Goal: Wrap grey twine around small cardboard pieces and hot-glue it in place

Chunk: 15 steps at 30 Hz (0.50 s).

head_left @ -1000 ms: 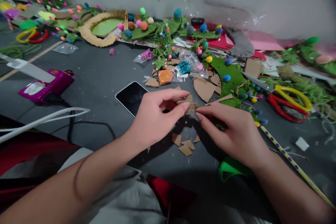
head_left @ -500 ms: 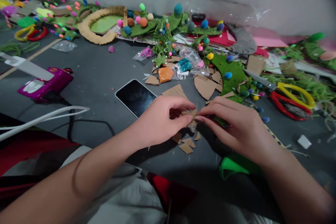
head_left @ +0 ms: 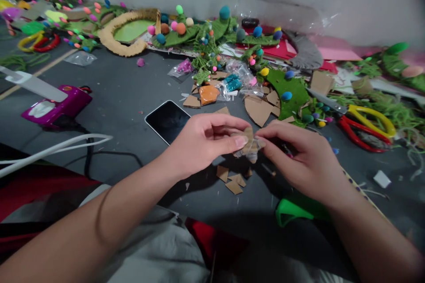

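Note:
My left hand (head_left: 212, 143) pinches a small brown cardboard piece (head_left: 251, 147) between thumb and fingers. The piece has a pointed, star-like outline, with some greyish material on its lower part. At its right edge, my right hand (head_left: 299, 152) closes thumb and forefinger on it; whether a strand is also between those fingertips I cannot tell. Several cardboard scraps (head_left: 234, 186) lie on the dark table just below the hands. A phone (head_left: 171, 120) with a dark screen lies beside my left hand, partly covered by it.
Scissors (head_left: 368, 126) with red and yellow handles lie at the right. A green tool handle (head_left: 292, 210) sits under my right forearm. Packets of orange clay (head_left: 209, 94) and teal clay (head_left: 233, 82) lie ahead. A purple power adapter (head_left: 58, 105) with cables is at left; green pom-pom wreaths (head_left: 288, 93) stand behind.
The cardboard piece has been raised and turned, so more of its face shows. My left hand has shifted slightly right, and the right hand's fingertips have moved slightly right along its edge.

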Available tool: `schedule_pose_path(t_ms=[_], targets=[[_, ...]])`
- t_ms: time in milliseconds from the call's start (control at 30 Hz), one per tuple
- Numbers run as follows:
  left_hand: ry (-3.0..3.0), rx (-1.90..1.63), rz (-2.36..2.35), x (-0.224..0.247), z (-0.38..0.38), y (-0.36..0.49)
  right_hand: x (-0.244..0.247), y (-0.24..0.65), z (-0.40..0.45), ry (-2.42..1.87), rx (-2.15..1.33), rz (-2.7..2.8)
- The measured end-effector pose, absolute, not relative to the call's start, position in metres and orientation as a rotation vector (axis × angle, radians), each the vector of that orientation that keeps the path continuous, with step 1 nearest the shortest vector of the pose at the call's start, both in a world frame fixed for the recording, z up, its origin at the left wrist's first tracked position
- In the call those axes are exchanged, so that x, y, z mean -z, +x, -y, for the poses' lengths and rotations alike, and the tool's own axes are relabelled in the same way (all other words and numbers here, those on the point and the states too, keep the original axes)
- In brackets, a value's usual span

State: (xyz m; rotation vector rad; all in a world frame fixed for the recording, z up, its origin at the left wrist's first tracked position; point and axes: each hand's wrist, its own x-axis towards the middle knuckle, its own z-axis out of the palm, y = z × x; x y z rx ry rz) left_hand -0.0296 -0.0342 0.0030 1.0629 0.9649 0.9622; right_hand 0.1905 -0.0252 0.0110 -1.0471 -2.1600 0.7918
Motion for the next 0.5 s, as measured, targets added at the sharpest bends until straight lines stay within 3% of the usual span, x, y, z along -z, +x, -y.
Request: schedule_pose_path(t_ms=[200, 500], targets=[[1.135, -1.092, -1.148, -0.002, 0.034, -0.028, -0.005, 0.188, 0.029, -1.028, -0.678, 2.248], [1.662, -0.919, -1.369, 0.001, 0.043, -0.022, 0.003, 0.194, 0.029, -0.925, -0.382, 2.526]])
